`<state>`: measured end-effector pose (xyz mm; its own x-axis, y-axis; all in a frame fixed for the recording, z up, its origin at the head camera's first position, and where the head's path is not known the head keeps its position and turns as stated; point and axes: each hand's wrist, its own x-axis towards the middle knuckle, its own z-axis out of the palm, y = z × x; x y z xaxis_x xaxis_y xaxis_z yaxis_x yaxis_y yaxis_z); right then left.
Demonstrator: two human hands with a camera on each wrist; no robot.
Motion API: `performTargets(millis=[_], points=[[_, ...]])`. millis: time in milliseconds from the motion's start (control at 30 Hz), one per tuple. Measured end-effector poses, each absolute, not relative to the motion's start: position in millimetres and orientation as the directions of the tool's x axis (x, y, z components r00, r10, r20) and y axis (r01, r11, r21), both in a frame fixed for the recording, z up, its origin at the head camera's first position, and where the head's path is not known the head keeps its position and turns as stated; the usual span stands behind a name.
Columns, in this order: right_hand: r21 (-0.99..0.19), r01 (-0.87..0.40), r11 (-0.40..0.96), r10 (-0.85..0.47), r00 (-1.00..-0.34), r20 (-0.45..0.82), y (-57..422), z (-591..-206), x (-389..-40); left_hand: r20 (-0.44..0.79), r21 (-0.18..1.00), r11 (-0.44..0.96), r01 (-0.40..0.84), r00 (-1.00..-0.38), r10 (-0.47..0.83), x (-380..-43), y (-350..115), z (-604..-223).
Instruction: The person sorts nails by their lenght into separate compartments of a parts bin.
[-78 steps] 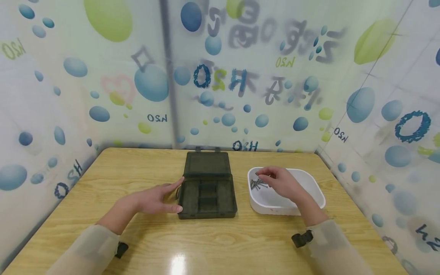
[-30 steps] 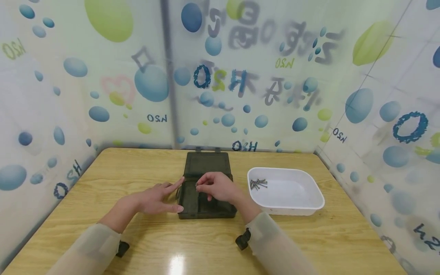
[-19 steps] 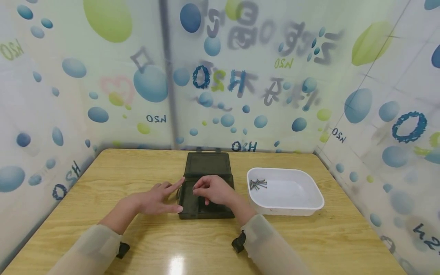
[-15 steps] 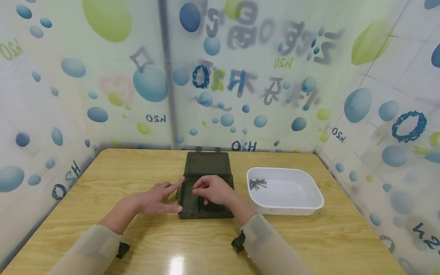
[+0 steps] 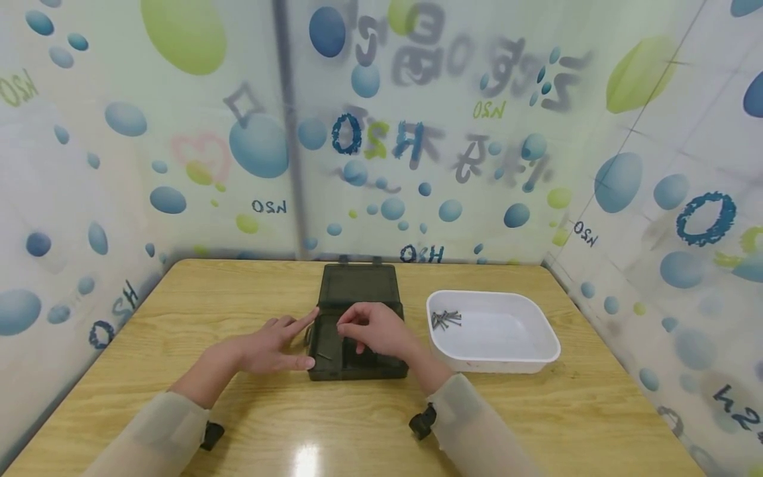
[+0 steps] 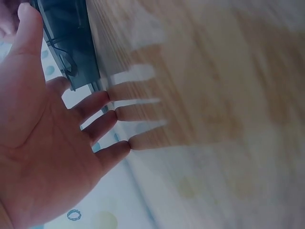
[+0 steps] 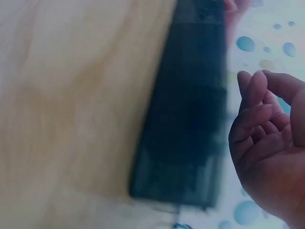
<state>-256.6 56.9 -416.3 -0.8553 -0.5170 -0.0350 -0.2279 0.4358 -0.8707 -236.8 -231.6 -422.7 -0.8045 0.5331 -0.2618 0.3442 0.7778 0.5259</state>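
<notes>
A dark see-through plastic case (image 5: 360, 331) lies with its lid (image 5: 359, 283) folded back, its inside split by dividers. One small screw (image 5: 324, 356) rests in the left compartment. My left hand (image 5: 271, 346) touches the case's left side with spread thumb and index finger; the left wrist view shows its other fingers (image 6: 97, 105) fairly straight. Over the case's middle is my right hand (image 5: 381, 329), covering part of the compartments. Its fingers are curled, with thumb and fingertips (image 7: 257, 83) close together, and nothing shows between them.
A white tray (image 5: 507, 334) stands right of the case, with several screws (image 5: 446, 319) piled at its left end. Both sit on a wood-grain table (image 5: 268, 430). A patterned curtain (image 5: 381, 225) hangs behind the far edge and along the sides.
My right hand has come from the tray to the case and let go of a screw, which now lies in the left compartment. It has just shifted slightly right. The left hand stays put.
</notes>
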Motion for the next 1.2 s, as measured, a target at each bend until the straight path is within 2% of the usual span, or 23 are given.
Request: performTargets(millis=[167, 400, 667, 900, 1200], points=[[-0.896, -0.229, 0.38, -0.523, -0.853, -0.004, 87, -393, -254, -0.223, 0.523, 0.771, 0.364, -0.814, 0.536, -236, -231, -422], [-0.874, -0.169, 0.456, -0.409, -0.912, -0.037, 158, -374, -267, -0.128, 0.461, 0.767, 0.446, -0.822, 0.555, -236, -232, -421], [-0.798, -0.046, 0.602, -0.29, -0.943, -0.164, 237, -398, -289, -0.227, 0.639, 0.69, 0.34, -0.774, 0.591, -239, -231, -422], [-0.757, 0.038, 0.653, -0.229, -0.942, -0.245, 262, -419, -295, -0.251, 0.664, 0.683, 0.305, -0.769, 0.588, -239, -232, -425], [-0.727, -0.035, 0.686, -0.332, -0.904, -0.27, 262, -430, -297, -0.267, 0.674, 0.685, 0.276, -0.774, 0.575, -238, -231, -424]])
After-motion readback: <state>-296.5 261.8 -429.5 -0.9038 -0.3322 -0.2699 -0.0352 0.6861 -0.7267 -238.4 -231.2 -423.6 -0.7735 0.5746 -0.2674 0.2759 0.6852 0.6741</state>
